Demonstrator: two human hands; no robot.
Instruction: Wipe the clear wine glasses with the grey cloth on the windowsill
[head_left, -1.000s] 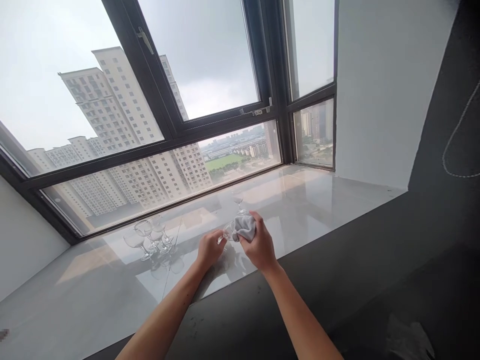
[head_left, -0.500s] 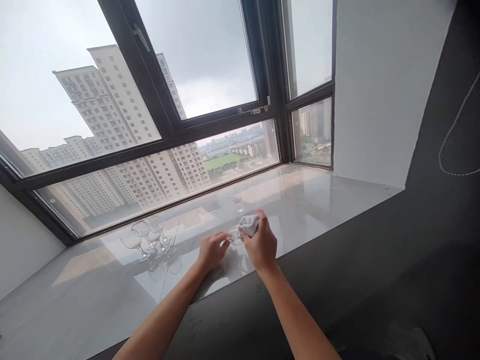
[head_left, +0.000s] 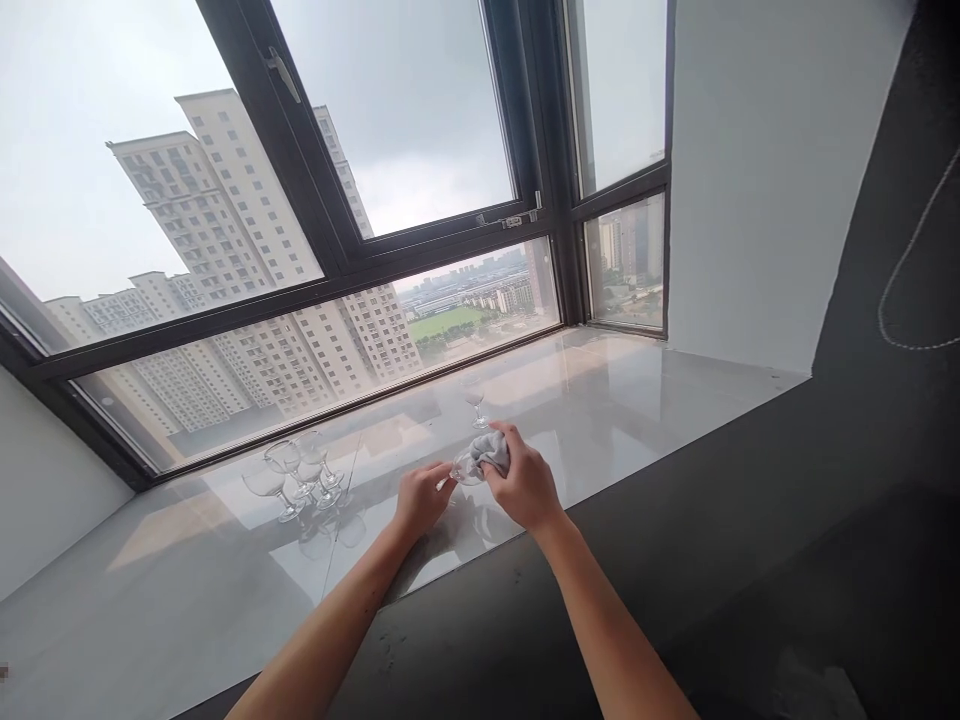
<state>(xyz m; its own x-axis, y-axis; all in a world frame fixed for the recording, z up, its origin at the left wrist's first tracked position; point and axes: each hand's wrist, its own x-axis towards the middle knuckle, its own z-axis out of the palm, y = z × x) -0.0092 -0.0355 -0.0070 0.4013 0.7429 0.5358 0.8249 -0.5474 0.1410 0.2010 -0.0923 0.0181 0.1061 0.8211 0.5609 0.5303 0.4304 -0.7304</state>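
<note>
Taking the standing glass (head_left: 478, 412) as your landmark, you are holding the wine glass (head_left: 463, 469) just on your side of it, tilted above the glossy sill (head_left: 187, 600). The fingers of your left hand (head_left: 422, 497) are pinching one end of the wine glass, though whether they are gripping stem or foot cannot be told; the fingers of your right hand (head_left: 526, 487) are clasping the grey cloth (head_left: 492, 452) against its other end. You seem to be wiping it, and whether the cloth is reaching inside the bowl is unclear. You will be wiping best by pressing lightly, turning bowl against cloth rather than twisting the stem, and supporting the glass near where you are rubbing. Mind your knuckles, since the standing glass is sitting close beyond the cloth; the cluster of glasses (head_left: 304, 478) is standing safely apart to its left. No brand, label or writing is showing legibly anywhere.
</note>
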